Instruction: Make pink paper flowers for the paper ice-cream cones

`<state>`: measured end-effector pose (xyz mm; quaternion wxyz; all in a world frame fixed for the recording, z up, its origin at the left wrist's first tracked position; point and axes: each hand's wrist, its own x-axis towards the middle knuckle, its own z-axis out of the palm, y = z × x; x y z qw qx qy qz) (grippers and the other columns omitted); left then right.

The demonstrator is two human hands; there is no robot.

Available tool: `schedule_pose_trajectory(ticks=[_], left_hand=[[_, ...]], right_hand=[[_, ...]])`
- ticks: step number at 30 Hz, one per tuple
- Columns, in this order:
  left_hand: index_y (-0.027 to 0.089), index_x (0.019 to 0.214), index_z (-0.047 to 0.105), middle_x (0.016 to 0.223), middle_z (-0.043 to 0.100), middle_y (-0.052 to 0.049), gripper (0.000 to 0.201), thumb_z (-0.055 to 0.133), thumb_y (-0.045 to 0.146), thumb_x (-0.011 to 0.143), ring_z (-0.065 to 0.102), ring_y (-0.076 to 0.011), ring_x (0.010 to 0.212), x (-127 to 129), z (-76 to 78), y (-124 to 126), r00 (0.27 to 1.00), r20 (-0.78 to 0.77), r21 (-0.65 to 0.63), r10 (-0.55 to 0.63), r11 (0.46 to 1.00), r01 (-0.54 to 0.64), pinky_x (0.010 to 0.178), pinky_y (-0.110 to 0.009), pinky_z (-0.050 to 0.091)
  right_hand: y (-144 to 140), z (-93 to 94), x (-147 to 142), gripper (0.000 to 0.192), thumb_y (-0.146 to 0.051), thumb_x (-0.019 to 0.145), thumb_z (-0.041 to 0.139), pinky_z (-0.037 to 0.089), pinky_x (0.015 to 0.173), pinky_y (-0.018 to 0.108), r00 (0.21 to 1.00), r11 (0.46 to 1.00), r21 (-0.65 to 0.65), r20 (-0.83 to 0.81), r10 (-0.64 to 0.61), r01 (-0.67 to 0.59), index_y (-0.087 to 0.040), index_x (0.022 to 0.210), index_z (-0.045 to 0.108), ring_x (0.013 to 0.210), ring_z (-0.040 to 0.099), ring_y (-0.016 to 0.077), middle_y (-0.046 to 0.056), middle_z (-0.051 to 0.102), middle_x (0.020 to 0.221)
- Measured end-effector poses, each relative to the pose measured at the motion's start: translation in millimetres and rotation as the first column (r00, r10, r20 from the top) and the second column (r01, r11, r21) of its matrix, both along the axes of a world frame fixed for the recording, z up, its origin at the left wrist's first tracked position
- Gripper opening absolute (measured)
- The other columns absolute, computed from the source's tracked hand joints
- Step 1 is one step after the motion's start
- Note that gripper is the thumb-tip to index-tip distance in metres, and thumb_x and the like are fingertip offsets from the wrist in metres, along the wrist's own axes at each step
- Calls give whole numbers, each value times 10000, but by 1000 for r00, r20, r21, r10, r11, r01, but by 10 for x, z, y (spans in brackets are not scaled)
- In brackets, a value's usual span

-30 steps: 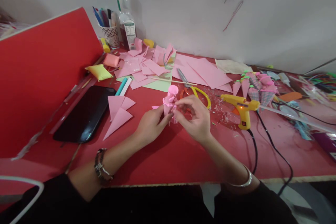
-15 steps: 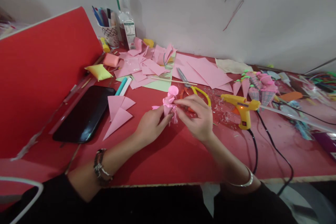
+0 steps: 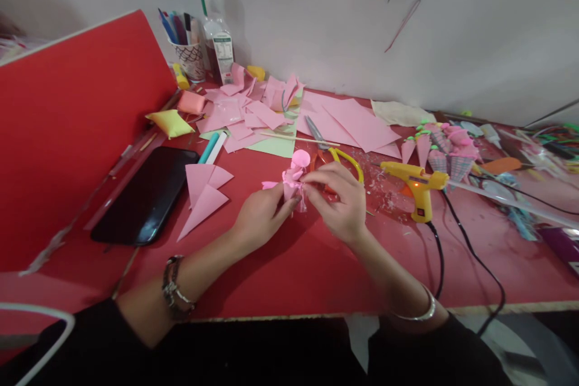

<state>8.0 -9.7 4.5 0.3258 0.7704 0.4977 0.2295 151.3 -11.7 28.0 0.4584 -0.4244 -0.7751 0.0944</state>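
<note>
Between my hands, over the middle of the red table, is a small pink paper cone (image 3: 290, 192) with bright pink clay (image 3: 300, 160) rising from its top in a rounded lump. My left hand (image 3: 259, 216) is closed around the cone's left side. From the right, the thumb and fingertips of my right hand (image 3: 341, 200) pinch at the clay along the cone's rim. My fingers hide part of the rim. Just behind the right hand lie scissors (image 3: 346, 163) with yellow and orange handles.
A yellow glue gun (image 3: 418, 184) with a lit orange light lies to the right, its cord running to the table's front edge. Small decorated cones (image 3: 438, 151) stand beyond it. At left are a black phone (image 3: 149, 193), cut pink paper pieces (image 3: 205, 205) and two markers (image 3: 212, 148).
The clay-topped cone has tilted very slightly to the right in my hands. Both hands keep nearly the same place and grip.
</note>
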Motion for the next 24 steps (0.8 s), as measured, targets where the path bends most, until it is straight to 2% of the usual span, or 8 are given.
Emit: schedule_pose_trajectory(ticks=[7, 10, 13, 15, 17, 19, 21, 24], left_hand=[[176, 629, 461, 627, 577, -19, 277, 342, 334, 823, 525, -156, 570, -6, -4, 14, 1000, 26, -6, -6, 1000, 6, 563, -272, 368], [174, 617, 462, 607, 564, -1, 294, 342, 332, 834, 530, -137, 577, -8, -40, 32, 980, 197, -34, -3, 999, 10, 579, -255, 383], [171, 602, 461, 585, 551, 22, 313, 342, 325, 847, 537, -108, 582, -11, -59, 42, 936, 351, -71, 24, 997, 1, 604, -228, 391], [169, 597, 468, 584, 555, 28, 303, 366, 314, 843, 537, -100, 579, -11, -54, 39, 936, 350, -77, 31, 997, -4, 601, -222, 381], [167, 587, 471, 583, 557, 27, 307, 374, 310, 840, 535, -99, 582, -9, -44, 33, 940, 338, -87, 43, 996, -14, 597, -224, 375], [167, 579, 469, 580, 554, 25, 320, 362, 313, 844, 537, -101, 591, -9, -35, 30, 935, 349, -106, 65, 994, -29, 606, -229, 378], [167, 577, 468, 585, 557, 22, 330, 350, 313, 848, 544, -102, 609, -10, -32, 31, 926, 369, -125, 79, 992, -35, 627, -234, 386], [167, 573, 466, 585, 560, 20, 332, 353, 318, 846, 548, -103, 615, -14, -34, 40, 921, 380, -135, 83, 990, -33, 640, -240, 391]], right_hand=[[-6, 0, -7, 50, -196, 744, 556, 419, 630, 274, 1000, 1000, 0, 9, 3, -3, -238, 757, 580, 676, 501, 123, -14, 538, 679], [7, -24, 1, 70, -202, 741, 553, 418, 603, 259, 998, 1000, -25, -70, -7, 5, -231, 802, 570, 637, 488, 109, -22, 516, 664], [57, -61, 54, 98, -194, 734, 535, 418, 575, 239, 974, 992, -95, -205, -95, 77, -203, 830, 550, 613, 484, 96, -20, 506, 679], [102, -81, 111, 53, -150, 719, 519, 415, 586, 236, 983, 975, -193, -124, -136, 111, -175, 753, 550, 624, 496, 95, -8, 528, 686], [135, -92, 165, 62, -110, 690, 516, 407, 586, 239, 994, 929, -356, 74, -79, 100, -154, 677, 557, 614, 504, 99, 3, 556, 669], [146, -91, 197, 82, -98, 679, 511, 403, 573, 241, 981, 844, -532, 189, 36, 71, -143, 654, 575, 590, 514, 101, 8, 580, 644], [139, -82, 204, 108, -103, 693, 496, 413, 578, 241, 979, 762, -647, 163, 121, 14, -138, 678, 597, 589, 534, 102, 11, 602, 647], [125, -70, 186, 114, -132, 709, 512, 435, 652, 253, 986, 747, -660, 57, 156, -80, -144, 748, 619, 671, 568, 110, 22, 630, 738]])
